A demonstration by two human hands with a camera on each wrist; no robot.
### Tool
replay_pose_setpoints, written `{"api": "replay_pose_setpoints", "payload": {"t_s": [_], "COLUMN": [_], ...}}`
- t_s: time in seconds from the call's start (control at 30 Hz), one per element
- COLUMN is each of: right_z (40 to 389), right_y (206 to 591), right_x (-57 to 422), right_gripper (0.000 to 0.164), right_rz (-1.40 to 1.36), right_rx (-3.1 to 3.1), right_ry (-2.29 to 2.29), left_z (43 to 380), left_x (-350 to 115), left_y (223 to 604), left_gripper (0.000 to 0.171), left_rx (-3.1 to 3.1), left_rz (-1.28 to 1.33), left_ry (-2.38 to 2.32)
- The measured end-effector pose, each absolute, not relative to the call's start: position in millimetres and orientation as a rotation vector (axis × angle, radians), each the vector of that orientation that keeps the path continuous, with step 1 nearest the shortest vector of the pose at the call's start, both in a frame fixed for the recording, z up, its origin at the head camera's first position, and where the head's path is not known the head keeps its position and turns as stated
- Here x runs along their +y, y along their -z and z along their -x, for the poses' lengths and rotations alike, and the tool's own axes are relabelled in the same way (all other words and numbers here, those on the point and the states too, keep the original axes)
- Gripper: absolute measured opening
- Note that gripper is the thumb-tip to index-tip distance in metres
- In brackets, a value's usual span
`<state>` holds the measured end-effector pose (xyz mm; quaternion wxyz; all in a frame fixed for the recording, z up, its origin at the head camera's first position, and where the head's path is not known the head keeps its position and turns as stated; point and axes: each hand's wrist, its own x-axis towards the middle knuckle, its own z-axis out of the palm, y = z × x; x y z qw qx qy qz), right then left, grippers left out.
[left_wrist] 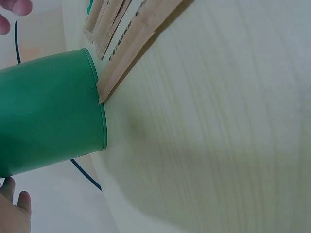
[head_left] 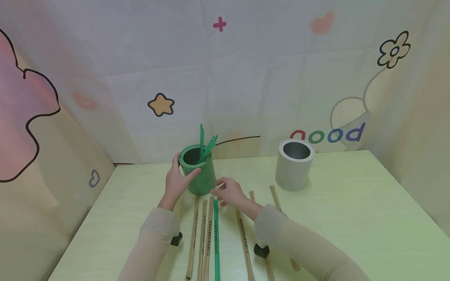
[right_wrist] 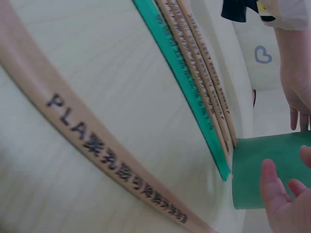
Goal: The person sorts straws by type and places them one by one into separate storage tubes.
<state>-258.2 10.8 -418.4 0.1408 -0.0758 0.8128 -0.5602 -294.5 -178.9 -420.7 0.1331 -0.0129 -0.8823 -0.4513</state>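
Observation:
A green cup (head_left: 204,179) stands upright at the back of the table, with green paper-wrapped straws (head_left: 209,149) poking out of its top. My left hand (head_left: 177,181) grips this cup near the rim, thumb across the front and fingers at the left side. Close to the cup's lower right side is my right hand (head_left: 230,191), its fingers loosely bent with nothing seen between them. Below it lies a green wrapped straw (head_left: 216,238), its far end near the cup's base. Several brown wrapped straws (head_left: 193,238) lie left of it, one reaching the cup's base in the left wrist view.
A whitish-grey cup (head_left: 292,171) stands at the back right. More brown wrapped straws (head_left: 243,234) with printed lettering, spaced apart, lie under and beside the right arm. A printed cloth (head_left: 239,89) hangs behind the pale wooden table (head_left: 358,218).

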Motion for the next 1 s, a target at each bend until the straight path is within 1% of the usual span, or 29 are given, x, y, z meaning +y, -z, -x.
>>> {"api": "replay_pose_setpoints", "payload": {"t_s": [0.43,0.77,1.0], "right_z": [237.7,225.0,221.0], "right_y": [436.2,444.5,450.3], "right_x": [13.6,12.0,7.9], "right_gripper": [0.040,0.042,0.046], "right_rz": [0.276,0.318,0.300], "right_rx": [2.312,2.323,2.370], "right_ry": [1.515,1.429,1.364], "left_z": [295.2,295.2,295.8], "left_x": [-179.7,-180.0,-180.1], "left_y": [422.4,422.3,423.2], "left_gripper": [0.093,0.091,0.090], "left_rx": [-2.561,-2.557,-2.552], "left_rz": [0.031,0.049,0.047], "left_ry": [1.298,1.301,1.306]}}
